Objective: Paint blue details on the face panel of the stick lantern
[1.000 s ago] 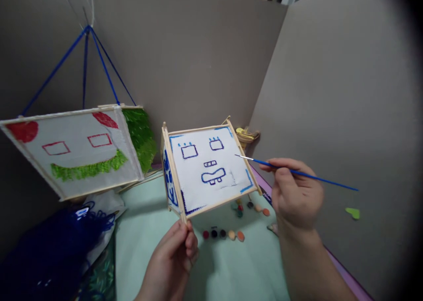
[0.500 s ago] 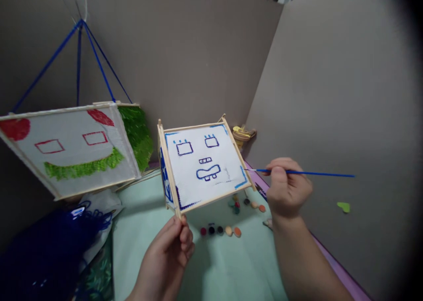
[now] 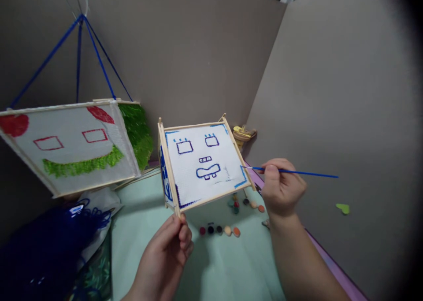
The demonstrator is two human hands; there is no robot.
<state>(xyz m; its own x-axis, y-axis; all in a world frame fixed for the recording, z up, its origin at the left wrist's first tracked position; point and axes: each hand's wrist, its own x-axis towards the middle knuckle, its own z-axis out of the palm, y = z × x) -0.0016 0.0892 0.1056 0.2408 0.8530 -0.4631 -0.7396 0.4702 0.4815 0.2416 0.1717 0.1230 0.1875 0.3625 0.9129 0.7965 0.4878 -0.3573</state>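
Observation:
My left hand (image 3: 167, 250) pinches the lower left corner of a stick-framed lantern (image 3: 190, 177), holding it tilted above the table. Its white front carries a drawn face in dark blue: square eyes with light blue lashes, a small nose and a wavy mouth with two teeth. Dark blue lines mark its lower left corner, and light blue strokes mark the other corners. Between the thumb and fingers of my right hand (image 3: 283, 187) is a thin blue paintbrush (image 3: 306, 174). The brush tip is at the right edge of the white panel, by the light blue corner stroke.
Small paint pots (image 3: 228, 231) stand in rows on the pale green tabletop (image 3: 244, 265). A larger lantern (image 3: 82, 149) hangs at left from blue cords. Below it lies a dark blue bundle of strands (image 3: 49, 248). Grey panels (image 3: 185, 50) enclose the back and right.
My right hand and the paintbrush have shifted left, and the brush tip has moved slightly left and up to the panel's edge. My left hand and the lantern look almost unmoved.

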